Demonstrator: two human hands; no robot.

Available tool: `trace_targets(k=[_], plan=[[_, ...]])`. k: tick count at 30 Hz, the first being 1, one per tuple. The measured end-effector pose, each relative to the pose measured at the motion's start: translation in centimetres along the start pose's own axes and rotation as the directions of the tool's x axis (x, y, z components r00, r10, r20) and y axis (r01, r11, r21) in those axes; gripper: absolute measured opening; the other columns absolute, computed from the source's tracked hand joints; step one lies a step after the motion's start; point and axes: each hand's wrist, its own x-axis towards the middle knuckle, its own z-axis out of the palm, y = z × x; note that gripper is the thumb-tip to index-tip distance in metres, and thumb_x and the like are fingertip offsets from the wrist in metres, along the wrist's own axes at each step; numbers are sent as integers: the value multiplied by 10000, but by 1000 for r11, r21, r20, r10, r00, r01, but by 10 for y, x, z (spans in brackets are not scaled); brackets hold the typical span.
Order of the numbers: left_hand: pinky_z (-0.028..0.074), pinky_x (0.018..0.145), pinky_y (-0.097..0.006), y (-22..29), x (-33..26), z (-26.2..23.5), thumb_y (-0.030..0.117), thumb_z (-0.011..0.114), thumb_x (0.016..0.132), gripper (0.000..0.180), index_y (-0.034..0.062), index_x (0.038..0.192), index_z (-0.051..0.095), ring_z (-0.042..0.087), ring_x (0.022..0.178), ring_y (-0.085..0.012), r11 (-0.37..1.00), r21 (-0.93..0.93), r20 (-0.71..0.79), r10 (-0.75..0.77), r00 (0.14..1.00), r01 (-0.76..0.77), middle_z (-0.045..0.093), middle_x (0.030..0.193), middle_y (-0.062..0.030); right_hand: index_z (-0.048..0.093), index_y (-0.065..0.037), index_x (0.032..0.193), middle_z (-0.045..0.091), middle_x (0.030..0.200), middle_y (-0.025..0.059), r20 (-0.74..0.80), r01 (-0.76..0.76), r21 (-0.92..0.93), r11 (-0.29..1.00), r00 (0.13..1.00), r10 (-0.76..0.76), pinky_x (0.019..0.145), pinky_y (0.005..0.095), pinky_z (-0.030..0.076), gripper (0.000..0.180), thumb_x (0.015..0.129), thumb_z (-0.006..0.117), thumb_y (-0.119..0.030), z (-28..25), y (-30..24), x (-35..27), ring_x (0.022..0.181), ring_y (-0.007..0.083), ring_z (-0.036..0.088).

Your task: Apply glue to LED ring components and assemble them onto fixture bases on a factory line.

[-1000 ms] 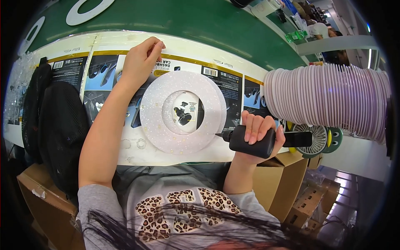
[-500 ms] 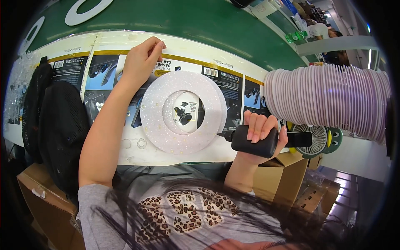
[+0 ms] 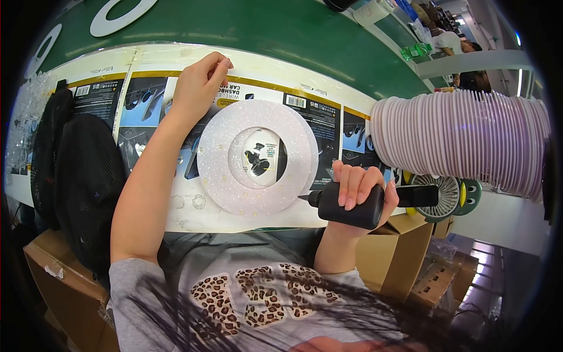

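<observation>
The right hand's fingers were clamped around a black bottle, its long axis running sideways, its nozzle pointing left at the near right edge of the stacked speckled rings; whether the tip touched was hard to tell. The rings lay flat, left of that grip. Beyond them, the left hand held nothing visible, fingers loosely curled together, forearm slanting past their left side.

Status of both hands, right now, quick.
Left hand: loosely curled; whether it holds anything cannot be told.
Right hand: closed, holding a black bottle.
</observation>
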Motion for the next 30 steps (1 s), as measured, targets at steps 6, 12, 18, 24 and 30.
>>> trace_targets(k=[6, 12, 18, 24, 30], plan=[[375, 519, -205, 3, 0, 0, 187, 457, 928, 209, 34, 895, 595, 444, 540, -64, 1000, -6, 6, 1, 1000, -1, 548, 619, -21, 415, -97, 571, 457, 475, 34, 13, -8, 13, 1000, 1000, 7, 683, 311, 290, 446, 900, 257, -354, 0, 2, -2, 443, 125, 384], [375, 522, -206, 1, 1, 1, 184, 459, 925, 208, 33, 900, 600, 464, 558, -63, 1000, -26, 10, -6, 1000, 6, 553, 622, -20, 408, -101, 558, 452, 463, 30, 0, -24, 7, 1000, 1000, 24, 692, 309, 287, 449, 896, 262, -358, 0, 4, -4, 435, 122, 376], [390, 537, -267, 1, 0, 1, 236, 472, 909, 248, 32, 869, 606, 507, 538, -132, 1000, -25, -15, -13, 1000, 12, 570, 592, -51, 402, -105, 548, 448, 457, 28, -6, -23, 9, 1000, 1000, 23, 697, 307, 290, 450, 894, 264, -356, 2, 5, -4, 431, 121, 374], [375, 521, -206, 2, 1, 1, 184, 457, 924, 208, 36, 894, 600, 467, 554, -65, 1000, -4, 7, -5, 1000, 5, 555, 617, -21, 402, -103, 554, 445, 458, 27, -6, -17, 1, 1000, 1000, 17, 698, 308, 292, 448, 897, 262, -355, 1, 4, -4, 431, 120, 372], [407, 555, -270, 2, 1, 1, 237, 473, 904, 249, 32, 866, 608, 542, 564, -144, 1000, 2, -10, -6, 1000, 6, 578, 593, -57, 400, -104, 569, 437, 466, 23, -18, -6, 2, 1000, 1000, 6, 680, 307, 296, 446, 903, 260, -363, 0, 0, -3, 437, 122, 361]])
